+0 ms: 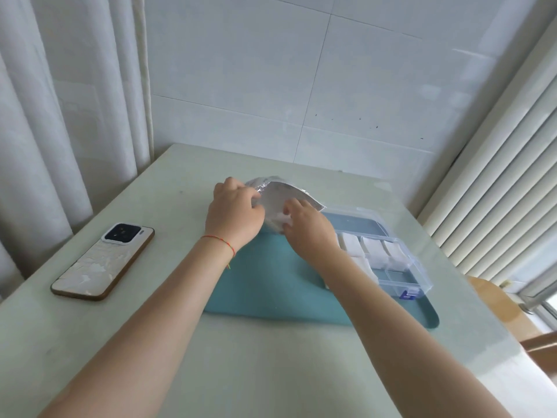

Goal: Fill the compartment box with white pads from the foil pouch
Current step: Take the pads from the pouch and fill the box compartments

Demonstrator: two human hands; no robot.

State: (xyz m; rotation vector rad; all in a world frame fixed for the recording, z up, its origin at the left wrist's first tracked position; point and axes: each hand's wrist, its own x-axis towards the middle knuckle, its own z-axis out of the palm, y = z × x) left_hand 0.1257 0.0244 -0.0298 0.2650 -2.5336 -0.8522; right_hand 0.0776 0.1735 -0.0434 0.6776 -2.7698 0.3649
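Both hands are on the foil pouch (283,196) in my head view. Left hand (233,217) grips the pouch's left edge, fingers curled round it. Right hand (307,226) pinches a white pad (281,220) at the pouch mouth. Pouch sits at the far edge of the teal tray (271,285), mid-counter.

Compartment box (388,260), clear plastic with a blue latch, sits on the tray's right side, just beside the right forearm; the forearm hides its near-left corner. I see white pads in several compartments, at least one at the near right bare. Its open lid lies flat on the far side.

Phone (104,260) lies face down on the counter (150,342) left of the left forearm, well apart from the tray.

Curtain hangs at the counter's left edge, tiled wall along the back, slatted blinds close on the right. Open counter near me and left of the tray.
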